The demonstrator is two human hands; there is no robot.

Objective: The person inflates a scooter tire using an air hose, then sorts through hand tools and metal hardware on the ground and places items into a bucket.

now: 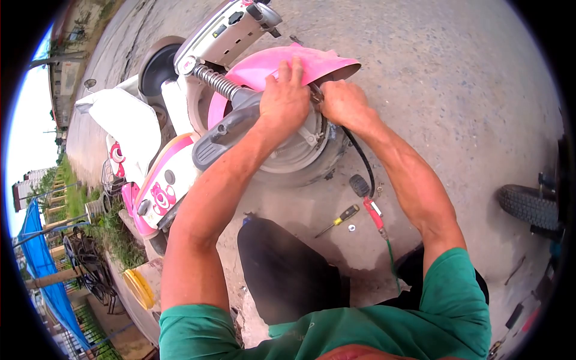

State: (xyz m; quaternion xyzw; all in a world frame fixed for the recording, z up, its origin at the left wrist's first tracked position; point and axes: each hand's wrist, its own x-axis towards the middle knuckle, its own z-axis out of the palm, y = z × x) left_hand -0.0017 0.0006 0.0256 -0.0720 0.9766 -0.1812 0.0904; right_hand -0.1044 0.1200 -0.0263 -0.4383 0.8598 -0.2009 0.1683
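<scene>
A pink and white scooter (180, 162) lies on its side, its rear wheel (294, 159) in front of me. My left hand (284, 99) rests on the pink rear fender (264, 66), fingers stretched out over its surface. Close beside it, my right hand (345, 103) is closed at the wheel's far edge, under the fender's lip. From beneath that fist a black air hose (364, 157) curves down to a red-handled tire inflator (373, 213) with a black gauge (359, 185). The hose's end is hidden by my fingers. A coil-spring shock absorber (216, 81) stands left of my hands.
A yellow-handled screwdriver (346, 213) and a small round part (351, 228) lie on the concrete. A green hose (391, 264) runs from the inflator towards me. Another tire (528, 207) is at the right, a yellow-rimmed bucket (139, 288) at the lower left.
</scene>
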